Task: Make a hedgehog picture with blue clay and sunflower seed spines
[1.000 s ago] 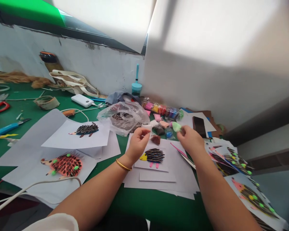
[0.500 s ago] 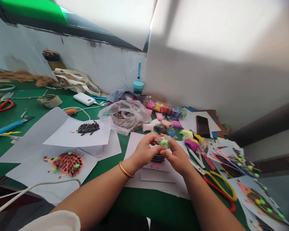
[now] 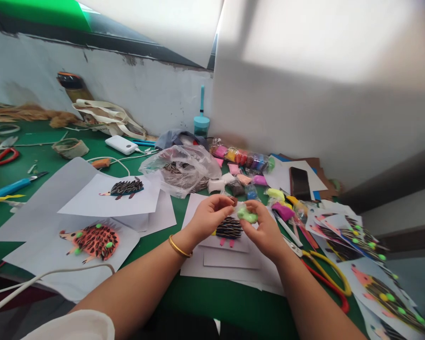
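My right hand point(image 3: 264, 231) grips a lump of light green modelling clay point(image 3: 247, 215), with a bit of clear wrapping at its edge. Just left of the lump is my left hand point(image 3: 210, 217), thumb and fingers curled together; what they pinch, if anything, is too small to make out. Beneath both hands lies a hedgehog picture point(image 3: 229, 228) with a dark seed-covered back, pink feet and a patch of yellow, on white paper point(image 3: 193, 262). My left hand partly covers it.
Scissors with yellow and red handles point(image 3: 327, 278) lie beside my right forearm. Finished hedgehog pictures point(image 3: 386, 293) overlap at the right; another point(image 3: 92, 242) lies left. Behind my hands are a plastic bag of seeds point(image 3: 184, 170), several clay packets point(image 3: 258, 180) and a phone point(image 3: 299, 183).
My hands have moved apart a little. The green clay has left the shared grip of both hands and sits in my right hand, showing more plainly outside its wrapping.
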